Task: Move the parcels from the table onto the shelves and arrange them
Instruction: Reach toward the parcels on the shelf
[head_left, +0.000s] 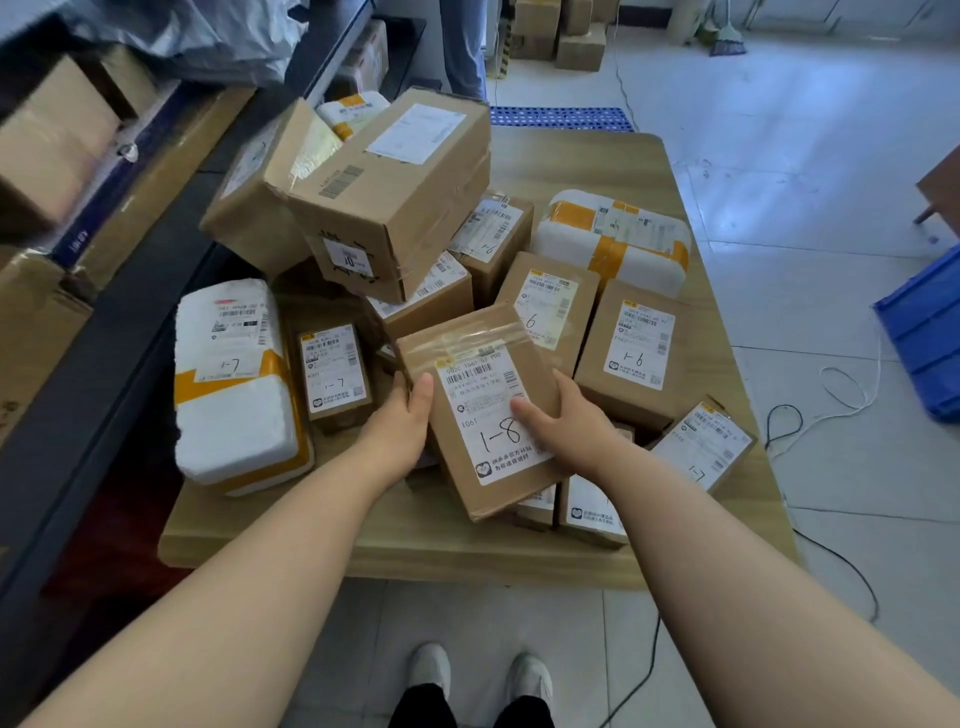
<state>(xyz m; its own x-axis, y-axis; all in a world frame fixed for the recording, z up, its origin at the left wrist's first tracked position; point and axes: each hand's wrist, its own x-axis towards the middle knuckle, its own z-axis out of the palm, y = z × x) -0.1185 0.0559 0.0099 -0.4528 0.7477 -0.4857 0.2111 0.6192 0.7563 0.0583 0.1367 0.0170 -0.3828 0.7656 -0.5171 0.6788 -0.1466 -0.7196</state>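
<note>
Cardboard parcel (483, 410) held between left hand (402, 421), right hand (563, 423).

held box (483, 364): "1-8" | white foam parcel (234, 415): "1-7" | right-hand box (636, 348): "1-6" | top box (395, 197): "10"

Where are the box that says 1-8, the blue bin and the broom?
Box marked 1-8 (480, 397), head view, on its white label.
Blue bin (924, 332), head view, on its side.
Broom (727, 45), head view, on its bristles.
</note>
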